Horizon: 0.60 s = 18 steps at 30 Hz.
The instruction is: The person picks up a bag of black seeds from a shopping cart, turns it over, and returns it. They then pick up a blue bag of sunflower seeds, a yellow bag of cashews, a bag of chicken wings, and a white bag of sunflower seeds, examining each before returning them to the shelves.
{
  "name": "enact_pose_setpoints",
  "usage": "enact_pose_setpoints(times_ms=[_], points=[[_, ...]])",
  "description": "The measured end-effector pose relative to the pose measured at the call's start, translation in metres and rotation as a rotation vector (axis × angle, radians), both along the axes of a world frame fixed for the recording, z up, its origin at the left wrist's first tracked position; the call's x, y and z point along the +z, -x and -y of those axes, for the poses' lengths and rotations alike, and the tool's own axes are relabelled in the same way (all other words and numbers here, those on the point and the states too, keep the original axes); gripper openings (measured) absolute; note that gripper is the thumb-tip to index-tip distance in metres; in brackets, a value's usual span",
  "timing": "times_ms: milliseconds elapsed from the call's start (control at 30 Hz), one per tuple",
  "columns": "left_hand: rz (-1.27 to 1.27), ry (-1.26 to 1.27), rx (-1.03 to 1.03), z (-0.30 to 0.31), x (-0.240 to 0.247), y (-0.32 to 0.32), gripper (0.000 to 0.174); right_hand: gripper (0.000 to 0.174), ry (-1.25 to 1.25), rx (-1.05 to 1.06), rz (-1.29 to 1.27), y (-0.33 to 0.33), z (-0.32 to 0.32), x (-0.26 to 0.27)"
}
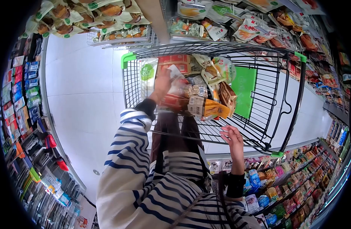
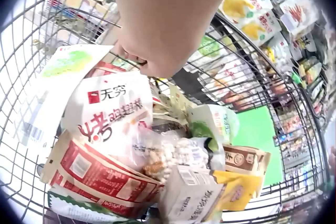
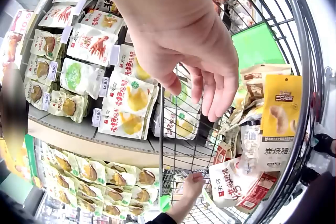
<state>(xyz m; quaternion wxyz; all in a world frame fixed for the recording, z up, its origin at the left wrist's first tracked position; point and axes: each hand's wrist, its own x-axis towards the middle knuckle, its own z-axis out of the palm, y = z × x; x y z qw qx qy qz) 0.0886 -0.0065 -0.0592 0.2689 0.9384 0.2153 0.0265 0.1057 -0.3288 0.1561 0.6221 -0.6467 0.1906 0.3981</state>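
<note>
My left hand [image 1: 163,84] is over the left part of the cart's load, blurred in the head view, beside a white bag with red print [image 2: 107,108]. In the left wrist view this hand [image 2: 157,50] has curled fingers just above the bag's top edge; whether they grip it is hidden. My right hand [image 1: 232,135] hangs near the cart's side, empty, fingers loosely bent, also seen in the right wrist view as a hand [image 3: 197,61]. A yellow and white packet [image 1: 208,108], a red packet [image 2: 100,174] and a clear bag of pale pieces [image 2: 178,155] lie in the cart.
The wire cart [image 1: 265,91] has green corners and a green panel [image 1: 244,91]. Shelves of packaged snacks [image 1: 255,30] stand beyond it, with more packets [image 1: 282,183] at lower right and hanging goods [image 1: 32,91] at left. White floor tiles [image 1: 84,76] show between.
</note>
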Motion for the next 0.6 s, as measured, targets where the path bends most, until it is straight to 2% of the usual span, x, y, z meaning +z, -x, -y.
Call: enact_pose_setpoints(times_ms=[67, 133, 267, 300, 333, 467, 567, 600], points=[[0.066, 0.226, -0.112, 0.021, 0.007, -0.013, 0.018, 0.024, -0.003, -0.007, -0.014, -0.002, 0.001, -0.003], [0.033, 0.417, -0.17, 0.044, -0.023, -0.021, 0.015, 0.024, -0.01, -0.001, -0.021, -0.005, 0.001, -0.005], [-0.33, 0.511, 0.026, 0.084, -0.089, -0.04, 0.018, 0.025, -0.02, 0.001, -0.029, -0.012, 0.008, -0.014], [-0.277, 0.475, 0.138, 0.096, -0.132, -0.039, 0.026, 0.024, -0.01, -0.011, -0.02, -0.014, 0.011, -0.017], [-0.36, 0.505, 0.138, 0.099, -0.15, -0.044, 0.028, 0.024, 0.001, -0.023, -0.013, -0.015, 0.014, -0.019], [-0.513, 0.596, 0.112, 0.099, -0.184, -0.055, 0.032, 0.022, 0.017, -0.065, 0.012, -0.026, 0.02, -0.017], [-0.416, 0.516, 0.02, 0.099, -0.193, -0.053, 0.031, 0.022, 0.012, -0.051, 0.009, -0.034, 0.023, -0.016], [-0.524, 0.288, -0.192, 0.096, -0.18, -0.061, 0.029, 0.022, 0.01, -0.044, 0.003, -0.036, 0.024, -0.016]])
